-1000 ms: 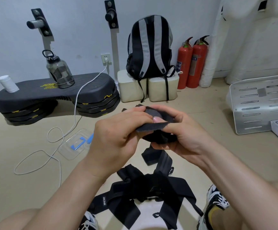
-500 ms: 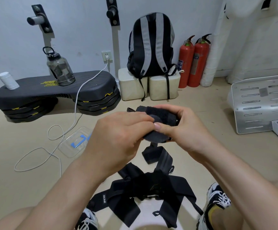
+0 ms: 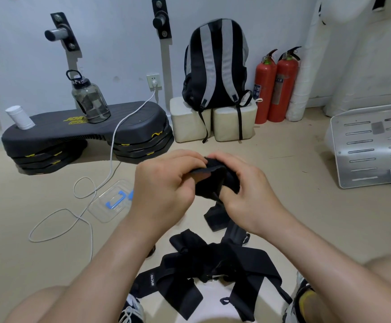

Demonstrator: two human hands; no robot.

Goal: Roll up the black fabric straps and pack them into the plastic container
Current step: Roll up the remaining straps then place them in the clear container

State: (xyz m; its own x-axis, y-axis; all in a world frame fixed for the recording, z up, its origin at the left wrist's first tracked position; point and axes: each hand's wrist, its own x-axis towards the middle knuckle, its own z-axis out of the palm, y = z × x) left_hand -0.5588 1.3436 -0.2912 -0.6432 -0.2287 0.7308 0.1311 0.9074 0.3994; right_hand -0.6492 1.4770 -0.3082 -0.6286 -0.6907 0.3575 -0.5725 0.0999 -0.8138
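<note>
A partly rolled black fabric strap [image 3: 209,183] is held in the air between both hands. My left hand [image 3: 164,192] pinches its flat free edge, and my right hand [image 3: 248,194] curls round the roll from the right. The strap's loose tail [image 3: 215,217] hangs down to the floor. Below it, a tangle of more black straps [image 3: 213,264] lies on the floor between my legs. A clear plastic container lid with blue clips [image 3: 113,201] lies on the floor to the left. The container's body is not in sight.
A white cable [image 3: 110,159] loops across the floor from a wall socket. A black step platform [image 3: 85,134] carries a water bottle [image 3: 89,101] and a white cup. A backpack [image 3: 215,64] on cream blocks, two red extinguishers [image 3: 276,87] and a metal panel [image 3: 364,145] stand behind and right.
Both hands have turned the strap further, so the roll has grown tighter and the hands have closed in over it. The pile on the floor has not moved.
</note>
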